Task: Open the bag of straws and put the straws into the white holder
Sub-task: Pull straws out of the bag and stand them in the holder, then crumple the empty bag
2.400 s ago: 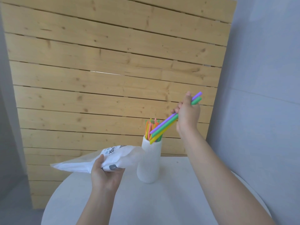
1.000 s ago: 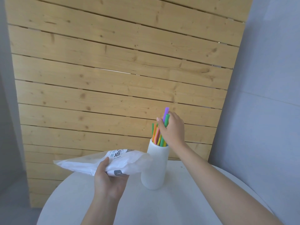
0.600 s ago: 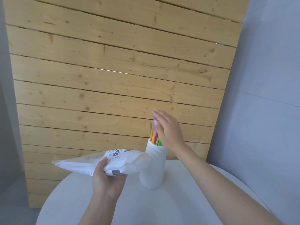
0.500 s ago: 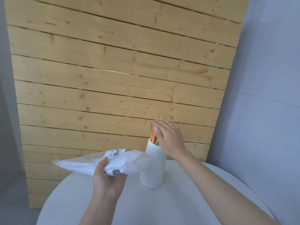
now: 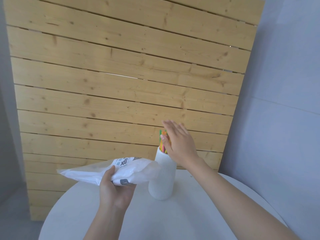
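Note:
A ribbed white holder (image 5: 162, 177) stands upright on the round white table (image 5: 173, 215). Coloured straws (image 5: 161, 142) stick up out of its mouth; most of them are hidden behind my right hand (image 5: 178, 142). That hand hovers flat over the straw tops, fingers spread, with nothing in it. My left hand (image 5: 115, 189) grips the white plastic straw bag (image 5: 110, 170) from below, held roughly level to the left of the holder. The bag's clear open end reaches the holder's side.
A wall of pale wooden planks (image 5: 121, 84) rises right behind the table. A grey wall (image 5: 285, 101) closes the right side. The table's curved edge runs along the left and right of my arms.
My right hand brought a few straws down into the holder, let them go and opened flat above them. The left hand has kept hold of the bag in about the same place.

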`<state>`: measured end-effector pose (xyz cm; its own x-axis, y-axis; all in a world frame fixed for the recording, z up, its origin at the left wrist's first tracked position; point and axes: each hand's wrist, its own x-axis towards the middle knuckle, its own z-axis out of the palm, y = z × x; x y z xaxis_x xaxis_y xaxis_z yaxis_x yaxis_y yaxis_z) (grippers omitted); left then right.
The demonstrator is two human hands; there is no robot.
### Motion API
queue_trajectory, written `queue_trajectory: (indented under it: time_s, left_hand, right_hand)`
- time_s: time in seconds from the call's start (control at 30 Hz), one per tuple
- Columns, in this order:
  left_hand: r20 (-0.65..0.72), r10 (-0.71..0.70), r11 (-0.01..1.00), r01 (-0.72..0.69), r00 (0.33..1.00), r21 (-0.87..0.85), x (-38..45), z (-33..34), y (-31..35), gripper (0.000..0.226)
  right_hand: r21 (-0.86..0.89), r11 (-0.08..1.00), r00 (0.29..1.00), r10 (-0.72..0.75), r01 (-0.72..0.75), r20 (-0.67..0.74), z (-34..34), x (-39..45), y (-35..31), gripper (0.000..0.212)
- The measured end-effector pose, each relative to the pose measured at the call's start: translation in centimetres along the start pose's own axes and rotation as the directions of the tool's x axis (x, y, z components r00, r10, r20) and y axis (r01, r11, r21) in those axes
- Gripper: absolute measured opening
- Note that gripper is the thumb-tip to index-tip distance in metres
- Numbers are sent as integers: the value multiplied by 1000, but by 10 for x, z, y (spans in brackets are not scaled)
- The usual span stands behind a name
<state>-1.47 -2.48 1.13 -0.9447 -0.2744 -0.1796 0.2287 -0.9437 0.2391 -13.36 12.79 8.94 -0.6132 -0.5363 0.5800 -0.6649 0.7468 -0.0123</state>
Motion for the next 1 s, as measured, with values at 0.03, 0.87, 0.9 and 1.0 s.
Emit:
queue_trajectory:
  time_s: [0.03, 0.87, 0.9, 1.0]
  left_hand:
    - [-1, 1, 1000, -1, 1000, 2, 0, 0, 0, 38]
    - [149, 68, 849, -135, 987, 510, -14, -16, 50, 58]
    - [104, 90, 855, -130, 990, 503, -14, -19, 57, 62]
    - [-67, 213, 862, -155, 975, 483, -16, -33, 79, 44]
  right_hand:
    - [-10, 1000, 1000, -8, 8, 29, 2, -1, 1, 73]
    - [723, 5, 682, 335, -691, 650, 9, -101, -75, 34]
    - [714, 89, 695, 336, -695, 635, 11, -102, -75, 34]
    - [696, 225, 728, 305, -682, 614, 13, -104, -83, 37]
